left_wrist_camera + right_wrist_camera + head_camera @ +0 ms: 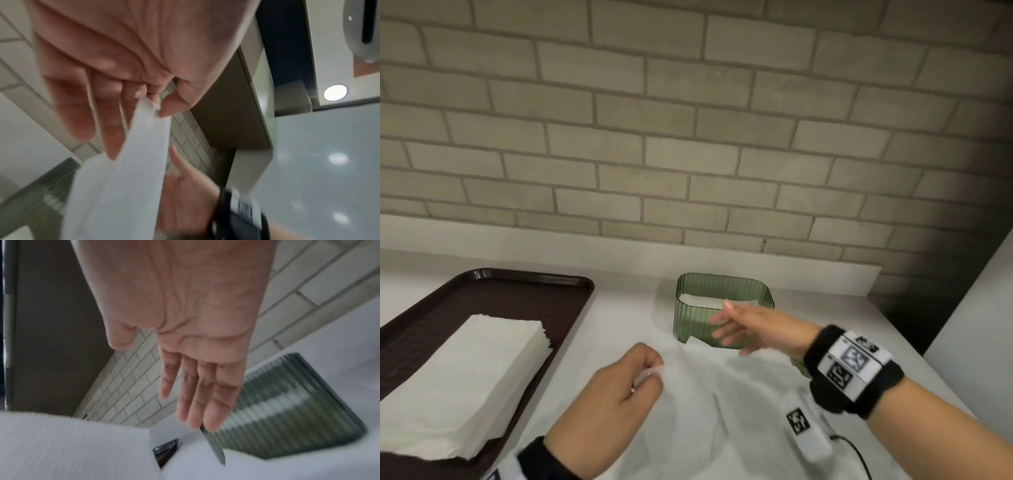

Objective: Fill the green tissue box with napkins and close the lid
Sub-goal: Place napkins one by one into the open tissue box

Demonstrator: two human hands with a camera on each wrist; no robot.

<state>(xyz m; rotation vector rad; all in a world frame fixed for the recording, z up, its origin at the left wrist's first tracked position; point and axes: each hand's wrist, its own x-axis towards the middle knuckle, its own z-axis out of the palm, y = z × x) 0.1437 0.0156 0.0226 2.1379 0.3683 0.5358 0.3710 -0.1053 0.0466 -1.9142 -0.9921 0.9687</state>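
From the head view, one green tissue box [722, 308] stands open on the white tabletop [619, 308], near the brick wall [654, 120], with white napkins lying low inside it. To its left sits one dark brown tray [482, 294] carrying a single stack of napkins [465, 383]. One loose napkin [722, 387] is spread in front of the box. The left hand [613, 394] pinches that napkin's left edge between thumb and curled fingers. The right hand [753, 330] hovers with straight, spread fingers over the box's near wall and the napkin's far corner, holding nothing. Each wrist wears one black band; the right one shows printed markers. A small white tagged device [806, 428] with a black cable lies near the right forearm.

The left wrist view alone shows the pinch close up: thumb tip and fingers [98, 116] clamp the napkin's [123, 178] corner, the sheet hanging away from them. The right hand [185, 194] appears below, palm open. The box [41, 194] is a blurred ribbed shape at lower left.

The right wrist view alone shows the open palm, the four fingers [195, 394] straight and together and the thumb apart, above the ribbed green box [287, 410]. The napkin [72, 447] fills the lower left, and a corner of the tray [165, 451] shows past its edge.
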